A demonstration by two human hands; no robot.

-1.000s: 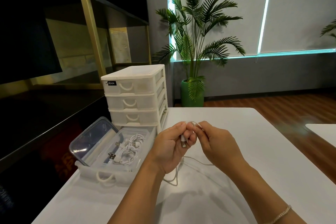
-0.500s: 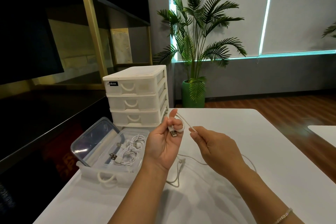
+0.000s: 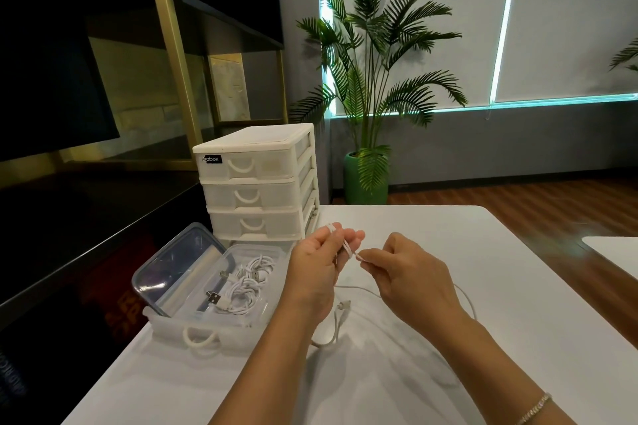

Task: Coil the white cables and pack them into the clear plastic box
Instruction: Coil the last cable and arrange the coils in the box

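My left hand is raised over the white table, with a white cable looped around its fingers. My right hand pinches the same cable just right of those fingers. The rest of this cable trails loose on the table, and its small plug end lies below my left hand. The clear plastic box sits at the left, its lid propped open. Inside lie coiled white cables with USB plugs.
A white unit of three drawers stands behind the box at the table's left rear. Dark shelving with a gold frame lies to the left. A potted palm stands on the floor beyond. Another table's corner shows at right.
My left hand turned so the cable now wraps over its fingers, and the USB plug it showed is hidden. My right hand drew the cable in closer to the left.
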